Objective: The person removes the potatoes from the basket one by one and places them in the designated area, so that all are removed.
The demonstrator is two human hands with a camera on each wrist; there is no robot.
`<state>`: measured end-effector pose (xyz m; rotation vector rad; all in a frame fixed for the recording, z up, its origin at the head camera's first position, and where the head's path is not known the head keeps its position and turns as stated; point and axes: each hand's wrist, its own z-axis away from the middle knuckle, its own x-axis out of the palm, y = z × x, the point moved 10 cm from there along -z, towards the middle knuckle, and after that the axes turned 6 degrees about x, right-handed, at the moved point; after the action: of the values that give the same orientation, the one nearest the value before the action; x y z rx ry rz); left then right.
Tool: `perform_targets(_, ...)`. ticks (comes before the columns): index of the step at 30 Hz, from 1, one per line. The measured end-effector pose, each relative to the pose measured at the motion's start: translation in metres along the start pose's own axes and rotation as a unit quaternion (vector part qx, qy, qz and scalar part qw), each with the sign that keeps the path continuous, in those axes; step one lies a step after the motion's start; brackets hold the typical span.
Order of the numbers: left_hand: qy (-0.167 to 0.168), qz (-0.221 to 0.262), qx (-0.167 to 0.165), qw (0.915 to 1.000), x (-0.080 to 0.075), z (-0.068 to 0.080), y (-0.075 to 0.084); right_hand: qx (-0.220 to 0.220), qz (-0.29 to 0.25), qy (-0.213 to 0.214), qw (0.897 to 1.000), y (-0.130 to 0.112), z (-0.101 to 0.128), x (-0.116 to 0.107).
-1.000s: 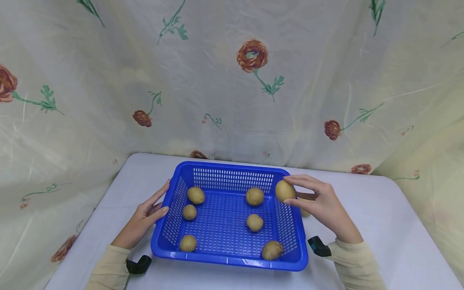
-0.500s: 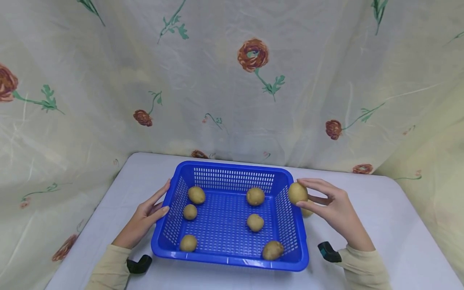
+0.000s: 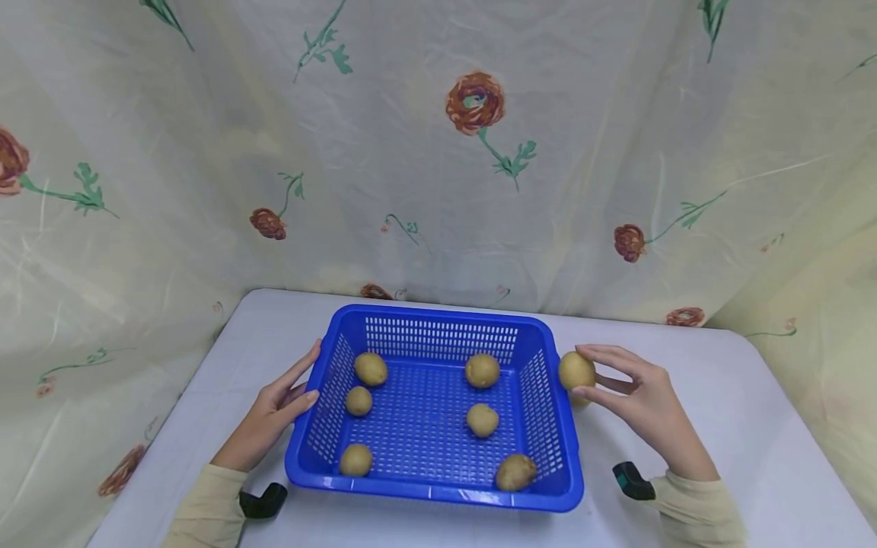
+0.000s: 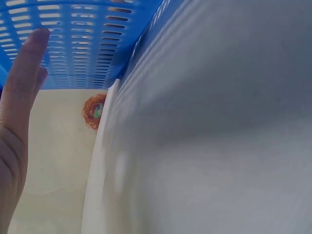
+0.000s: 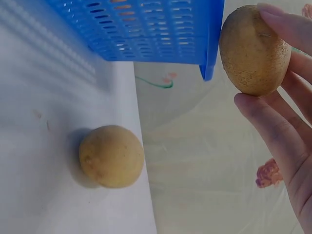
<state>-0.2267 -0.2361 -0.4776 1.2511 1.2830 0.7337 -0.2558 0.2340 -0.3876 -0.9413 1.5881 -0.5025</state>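
A blue slotted plastic basket stands on the white table and holds several potatoes, among them one at the front right. My right hand pinches a potato in its fingertips just outside the basket's right rim, above the table. Under it, a second potato lies on the table beside the basket. My left hand rests with straight fingers against the basket's left wall.
The white table has rounded far corners. A pale floral curtain hangs close behind and along both sides. Black wrist cameras sit near the front edge at each sleeve.
My right hand has carried the potato rightward from over the basket's right rim to just outside it and slightly lower. The left hand and the basket have not moved.
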Motion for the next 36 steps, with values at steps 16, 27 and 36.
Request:
perform_targets(16, -0.003, 0.004, -0.004, 1.0000, -0.001, 0.001, -0.002, 0.006, 0.046, 0.020, 0.999, 0.031, 0.000, -0.016)
perform_targets(27, -0.007, 0.010, 0.000, 0.9999, 0.001, -0.001, -0.002, 0.021, 0.087, 0.003, 0.996, 0.053, -0.001, -0.020)
perform_targets(36, -0.006, 0.001, 0.003, 1.0000, 0.000, 0.000, -0.002, 0.016, 0.083, -0.001, 0.996, 0.072, 0.002, -0.021)
